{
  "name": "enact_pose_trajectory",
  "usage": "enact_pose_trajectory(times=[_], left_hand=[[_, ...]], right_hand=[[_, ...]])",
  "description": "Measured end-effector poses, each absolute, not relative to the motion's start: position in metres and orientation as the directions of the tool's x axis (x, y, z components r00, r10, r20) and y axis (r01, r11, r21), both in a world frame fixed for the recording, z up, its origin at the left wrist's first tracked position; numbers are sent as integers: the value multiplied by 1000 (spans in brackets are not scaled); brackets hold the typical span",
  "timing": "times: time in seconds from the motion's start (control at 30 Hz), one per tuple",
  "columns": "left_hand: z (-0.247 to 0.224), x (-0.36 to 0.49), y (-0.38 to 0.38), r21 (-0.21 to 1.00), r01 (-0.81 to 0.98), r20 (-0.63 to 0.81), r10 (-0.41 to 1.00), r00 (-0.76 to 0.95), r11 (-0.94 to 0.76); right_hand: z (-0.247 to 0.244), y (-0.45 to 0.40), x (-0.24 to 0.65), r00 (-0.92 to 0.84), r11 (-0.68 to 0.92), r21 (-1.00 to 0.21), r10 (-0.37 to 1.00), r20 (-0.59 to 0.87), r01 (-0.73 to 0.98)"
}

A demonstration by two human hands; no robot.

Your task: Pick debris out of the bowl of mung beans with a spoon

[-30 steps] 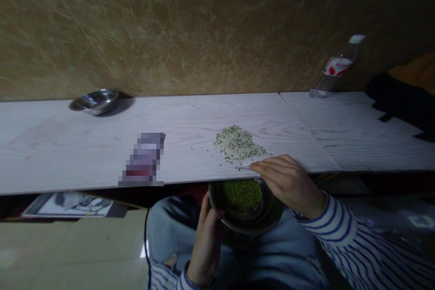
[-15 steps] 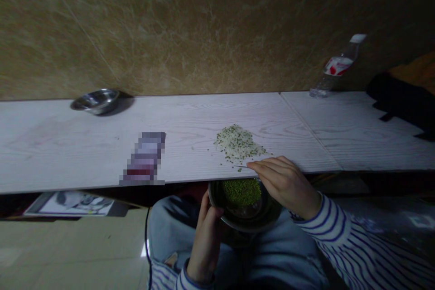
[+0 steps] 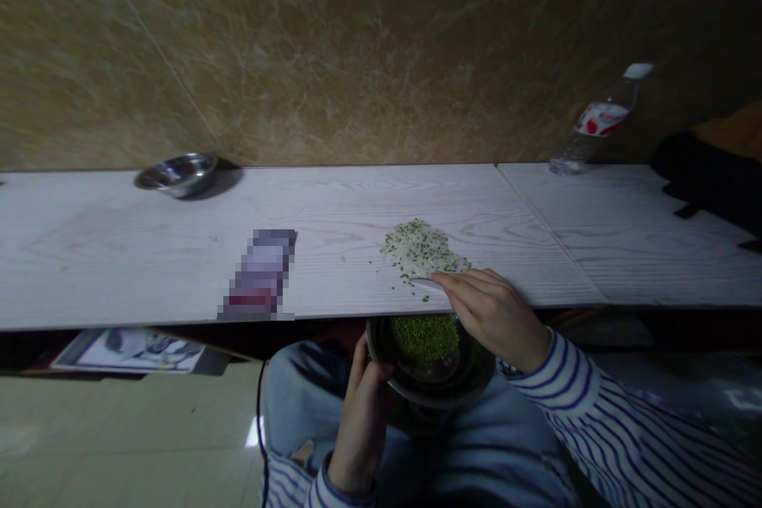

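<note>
Under the table's front edge, my left hand (image 3: 364,413) grips the near-left rim of a metal bowl (image 3: 434,397). Green beans that look like mung beans (image 3: 425,336) lie in its far half. My right hand (image 3: 491,313) is above the bowl's right side and the table edge, fingers pinched on a thin, pale flat piece (image 3: 421,282); its exact kind is unclear. The piece's tip touches or hovers at the near edge of a pile of white grains mixed with green beans (image 3: 424,248). A few loose beans lie around the pile.
Left on the white wood-grain table (image 3: 333,286) are a small metal bowl (image 3: 180,176) and a pixelated flat object (image 3: 260,275). At the back right stands a plastic bottle (image 3: 598,123), with dark fabric (image 3: 708,182) beyond it. A tiled wall (image 3: 357,55) bounds the back.
My right hand has shifted slightly, and the flat piece has turned to show more of its face, nearer the pile. The left hand keeps its hold on the bowl. The view has moved slightly.
</note>
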State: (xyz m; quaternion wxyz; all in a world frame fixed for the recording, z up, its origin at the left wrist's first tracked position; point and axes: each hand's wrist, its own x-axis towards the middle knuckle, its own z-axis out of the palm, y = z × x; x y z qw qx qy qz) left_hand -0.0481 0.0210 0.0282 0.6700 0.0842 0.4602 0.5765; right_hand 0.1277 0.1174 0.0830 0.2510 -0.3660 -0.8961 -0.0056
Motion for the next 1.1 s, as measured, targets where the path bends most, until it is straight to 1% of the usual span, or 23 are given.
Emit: enact_pose_trajectory(times=[0.27,0.5,0.63,0.87,1.1], left_hand=[[27,-52,20,631,-705,-535,840,-93,324],[25,-53,20,624,-719,-516,853,-83,307],[24,-51,22,622,-720,-535,838,-104,308],[25,-49,23,649,-709,-520,841,-149,275],[25,-51,22,654,-705,-514,845,-147,275]], right_hand=[[83,127,119,-619,747,-182,641,454,640],[85,121,125,-627,759,-216,635,452,614],[85,120,127,-630,758,-217,639,441,615],[85,114,117,-641,776,-207,615,460,596],[89,99,107,-664,785,-234,613,429,573]])
